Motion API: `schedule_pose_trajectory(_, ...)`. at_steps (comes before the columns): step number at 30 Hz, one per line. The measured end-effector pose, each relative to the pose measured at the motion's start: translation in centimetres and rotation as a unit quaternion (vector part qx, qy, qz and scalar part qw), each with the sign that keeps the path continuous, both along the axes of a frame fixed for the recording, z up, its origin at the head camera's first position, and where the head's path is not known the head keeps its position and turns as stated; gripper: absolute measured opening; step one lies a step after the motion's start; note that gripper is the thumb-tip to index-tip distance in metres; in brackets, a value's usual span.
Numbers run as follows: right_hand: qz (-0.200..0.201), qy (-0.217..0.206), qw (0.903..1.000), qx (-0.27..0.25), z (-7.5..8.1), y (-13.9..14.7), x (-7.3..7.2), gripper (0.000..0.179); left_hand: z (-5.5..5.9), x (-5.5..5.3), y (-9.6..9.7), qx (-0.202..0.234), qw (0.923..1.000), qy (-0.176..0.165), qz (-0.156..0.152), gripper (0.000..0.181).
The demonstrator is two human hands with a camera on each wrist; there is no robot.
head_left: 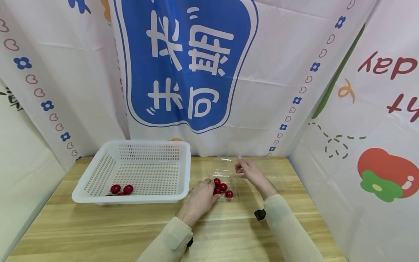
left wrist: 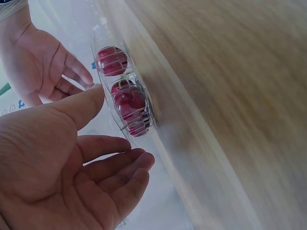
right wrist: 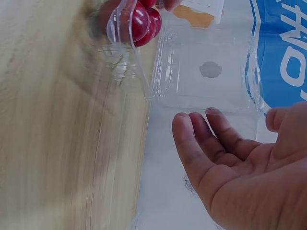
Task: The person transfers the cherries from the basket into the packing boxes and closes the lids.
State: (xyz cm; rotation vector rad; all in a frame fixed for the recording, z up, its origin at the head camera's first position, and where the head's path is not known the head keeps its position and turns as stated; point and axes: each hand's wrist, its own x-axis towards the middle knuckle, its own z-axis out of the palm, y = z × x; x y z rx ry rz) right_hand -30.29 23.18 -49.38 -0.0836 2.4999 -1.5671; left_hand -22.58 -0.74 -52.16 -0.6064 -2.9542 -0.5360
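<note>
A clear plastic clamshell box (head_left: 236,194) lies on the table with its lid (right wrist: 206,69) raised behind it. Several red cherries (head_left: 223,187), some with green stems, sit in its base. My left hand (head_left: 200,196) holds the base at its left side, thumb along the front edge and index fingertip by the corner, as the left wrist view shows. Beside the lid's right edge is my right hand (head_left: 250,171), its fingers (right wrist: 192,143) slightly bent and nothing in them. Whether a right fingertip touches the lid, I cannot tell.
A white perforated basket (head_left: 131,199) stands left of the box, with a few cherries (head_left: 128,189) at its front. The wood-grain table (head_left: 98,229) ends at printed cloth walls (head_left: 278,72) at the back and sides.
</note>
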Motion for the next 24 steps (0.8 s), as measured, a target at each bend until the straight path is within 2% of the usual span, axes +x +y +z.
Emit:
schedule_pose_trajectory(6,0.000,-0.002,0.9999,0.015,0.0,0.1,0.7,0.061,0.0,0.2,-0.1,0.006,1.0000,-0.001,0.001,0.056)
schedule_pose_trajectory(13,0.000,0.007,0.9994,0.035,0.0,0.1,1.4,0.049,1.7,1.2,-0.3,0.032,0.9994,-0.010,0.012,0.063)
schedule_pose_trajectory(20,0.020,0.004,0.9985,0.052,0.4,0.3,2.6,0.046,3.5,2.0,-0.5,0.040,0.9987,0.031,0.012,0.060)
schedule_pose_trajectory(24,0.036,0.014,0.9963,0.077,-0.6,1.0,2.4,0.046,4.0,2.2,-0.5,0.042,0.9975,0.054,0.019,0.052)
